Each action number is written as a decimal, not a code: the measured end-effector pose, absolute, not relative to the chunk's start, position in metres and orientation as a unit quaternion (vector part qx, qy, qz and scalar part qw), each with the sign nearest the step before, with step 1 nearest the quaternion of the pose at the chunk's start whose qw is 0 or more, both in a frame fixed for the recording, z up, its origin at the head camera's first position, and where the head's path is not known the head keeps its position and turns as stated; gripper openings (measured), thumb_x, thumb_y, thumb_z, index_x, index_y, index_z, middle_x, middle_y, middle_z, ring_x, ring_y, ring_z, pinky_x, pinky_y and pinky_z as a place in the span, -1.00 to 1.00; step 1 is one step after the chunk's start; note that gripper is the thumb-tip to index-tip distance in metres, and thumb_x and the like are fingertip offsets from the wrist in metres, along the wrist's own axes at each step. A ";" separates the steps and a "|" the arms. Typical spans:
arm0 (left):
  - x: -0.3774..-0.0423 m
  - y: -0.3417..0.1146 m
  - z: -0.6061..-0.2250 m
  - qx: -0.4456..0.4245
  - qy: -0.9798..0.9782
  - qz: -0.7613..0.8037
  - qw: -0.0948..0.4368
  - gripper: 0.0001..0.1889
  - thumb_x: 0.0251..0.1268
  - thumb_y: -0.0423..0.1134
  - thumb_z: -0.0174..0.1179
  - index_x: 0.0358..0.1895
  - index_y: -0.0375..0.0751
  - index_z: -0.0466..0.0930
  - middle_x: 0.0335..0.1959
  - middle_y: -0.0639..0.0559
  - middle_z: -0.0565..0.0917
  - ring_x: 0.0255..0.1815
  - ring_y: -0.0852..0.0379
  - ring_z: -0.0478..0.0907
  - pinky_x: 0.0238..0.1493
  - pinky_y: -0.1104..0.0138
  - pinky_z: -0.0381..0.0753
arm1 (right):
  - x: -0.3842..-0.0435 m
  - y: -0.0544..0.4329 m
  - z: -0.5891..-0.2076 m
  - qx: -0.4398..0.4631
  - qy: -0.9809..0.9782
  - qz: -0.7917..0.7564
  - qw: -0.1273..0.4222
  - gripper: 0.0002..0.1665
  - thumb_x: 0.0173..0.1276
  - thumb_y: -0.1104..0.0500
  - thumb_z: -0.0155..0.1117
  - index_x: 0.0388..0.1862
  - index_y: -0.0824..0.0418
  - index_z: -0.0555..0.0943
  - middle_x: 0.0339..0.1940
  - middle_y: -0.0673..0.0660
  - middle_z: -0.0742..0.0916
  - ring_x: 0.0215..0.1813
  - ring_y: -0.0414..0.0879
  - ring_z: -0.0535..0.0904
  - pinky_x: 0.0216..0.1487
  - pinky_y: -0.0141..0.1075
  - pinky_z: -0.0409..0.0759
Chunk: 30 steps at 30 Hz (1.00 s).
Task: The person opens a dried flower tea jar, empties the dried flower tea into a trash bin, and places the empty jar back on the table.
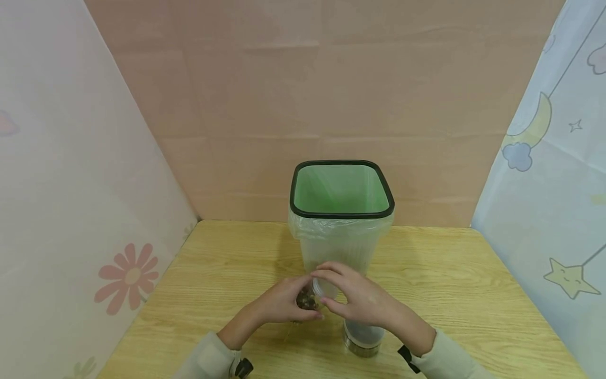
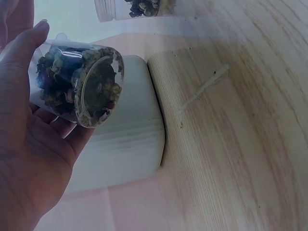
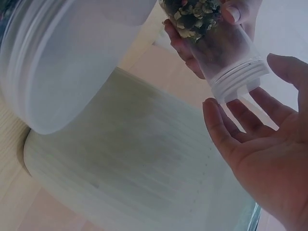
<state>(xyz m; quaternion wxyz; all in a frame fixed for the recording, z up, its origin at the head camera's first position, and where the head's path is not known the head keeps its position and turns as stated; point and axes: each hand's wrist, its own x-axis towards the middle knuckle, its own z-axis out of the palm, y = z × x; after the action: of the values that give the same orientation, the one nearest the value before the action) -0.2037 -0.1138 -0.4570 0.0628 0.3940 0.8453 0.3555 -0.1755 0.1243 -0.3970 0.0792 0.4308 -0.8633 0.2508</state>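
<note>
My left hand (image 1: pixel 284 302) grips a clear plastic jar (image 2: pixel 79 82) of dark and yellowish dried flowers, with the thumb on one side and fingers round the other. The jar is tilted in the right wrist view, its translucent screw lid (image 3: pixel 240 79) towards my right hand (image 3: pixel 269 139). That hand has its fingers spread and loosely bent about the lid, fingertips right at its rim, palm apart from it. Below my right hand stands a second jar (image 1: pixel 362 345) with a translucent lid (image 3: pixel 72 62); dried pieces show inside it in the left wrist view.
Behind the hands stands a pale trash bin (image 1: pixel 341 252) with a black rim (image 1: pixel 343 215) and a clear bag liner (image 1: pixel 312 226). A thin pale strip (image 2: pixel 204 89) and small crumbs lie on the wooden table (image 1: pixel 227 258). Fabric walls enclose the back and sides.
</note>
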 end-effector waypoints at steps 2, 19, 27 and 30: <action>-0.203 -0.113 -0.456 0.393 0.848 0.351 0.060 -0.25 0.19 0.21 0.41 0.41 0.12 0.35 -0.22 0.28 0.62 -0.29 0.40 0.50 -0.28 0.47 0.56 | -0.175 0.124 -0.397 0.420 -0.868 0.253 0.075 -0.46 0.42 0.04 0.38 0.33 0.08 0.55 0.26 0.00 0.58 0.27 -0.11 0.53 0.23 -0.12 0.58; -0.202 -0.113 -0.457 0.398 0.851 0.335 0.065 -0.20 0.19 0.24 0.39 0.46 0.10 0.32 -0.04 0.25 0.64 -0.09 0.41 0.55 -0.07 0.46 0.57 | -0.174 0.125 -0.397 0.406 -0.877 0.256 0.031 -0.51 0.48 -0.01 0.30 0.33 0.05 0.54 0.19 -0.07 0.61 0.16 -0.18 0.58 0.13 -0.19 0.63; -0.202 -0.115 -0.455 0.417 0.834 0.353 0.080 -0.23 0.22 0.19 0.39 0.46 0.13 0.31 -0.05 0.16 0.68 -0.12 0.40 0.56 -0.08 0.45 0.58 | -0.173 0.127 -0.397 0.455 -0.853 0.251 0.057 -0.49 0.42 0.11 0.37 0.32 0.08 0.54 0.26 -0.05 0.56 0.26 -0.16 0.52 0.20 -0.18 0.59; -0.201 -0.115 -0.454 0.420 0.831 0.356 0.083 -0.23 0.23 0.18 0.39 0.46 0.14 0.30 -0.05 0.23 0.66 -0.12 0.40 0.55 -0.08 0.45 0.58 | -0.173 0.128 -0.397 0.462 -0.849 0.249 0.061 -0.48 0.42 0.12 0.37 0.33 0.08 0.54 0.28 -0.04 0.55 0.27 -0.14 0.52 0.21 -0.17 0.59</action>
<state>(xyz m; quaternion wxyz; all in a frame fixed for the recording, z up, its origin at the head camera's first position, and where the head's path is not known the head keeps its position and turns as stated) -0.2015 -0.1152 -0.4536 0.0828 0.4203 0.8305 0.3560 -0.1729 0.1284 -0.3966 0.0612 0.4619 -0.8490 0.2492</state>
